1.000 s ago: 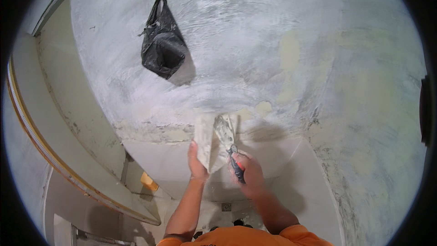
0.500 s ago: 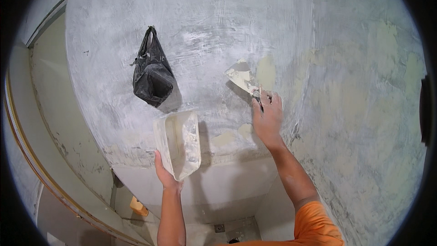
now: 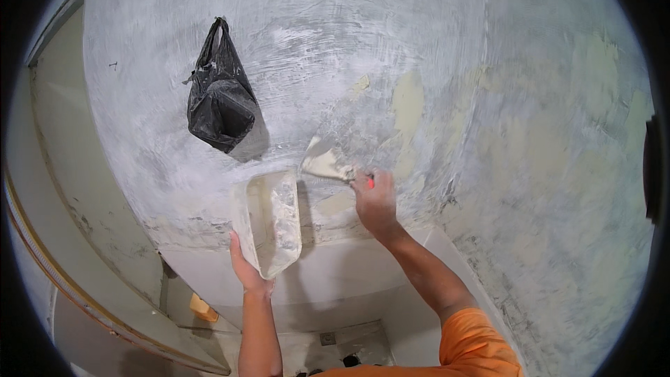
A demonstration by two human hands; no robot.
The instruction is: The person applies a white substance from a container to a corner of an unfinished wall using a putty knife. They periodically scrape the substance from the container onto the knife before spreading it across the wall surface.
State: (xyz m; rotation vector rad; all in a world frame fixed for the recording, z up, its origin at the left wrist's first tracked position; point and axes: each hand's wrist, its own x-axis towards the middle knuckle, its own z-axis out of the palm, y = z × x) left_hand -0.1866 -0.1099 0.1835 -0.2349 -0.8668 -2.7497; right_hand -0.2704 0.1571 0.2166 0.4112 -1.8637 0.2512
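My right hand (image 3: 377, 202) is closed around the handle of a putty knife (image 3: 328, 160), whose broad blade carries pale filler and lies close against the grey plastered wall (image 3: 293, 56). A bit of red handle shows by the fingers. My left hand (image 3: 248, 269) holds up a translucent white plastic tub (image 3: 279, 237) from its lower left side; its palm and most fingers are hidden behind it. White residue smears the tub's inside. Cream filler patches (image 3: 407, 105) mark the wall above and right of the knife.
A black plastic bag (image 3: 222, 108) hangs on the wall, upper left of the tub. A white ledge (image 3: 342, 272) runs below the wall. A yellow-orange object (image 3: 203, 308) sits low on the left, beside a curved gold-edged rim (image 3: 59, 276). A drain (image 3: 327, 338) shows at the bottom.
My right hand has brought the putty knife down and to the left, nearer the tub. Fresh smears show where the blade was. The left hand still holds the tub; the view has shifted slightly.
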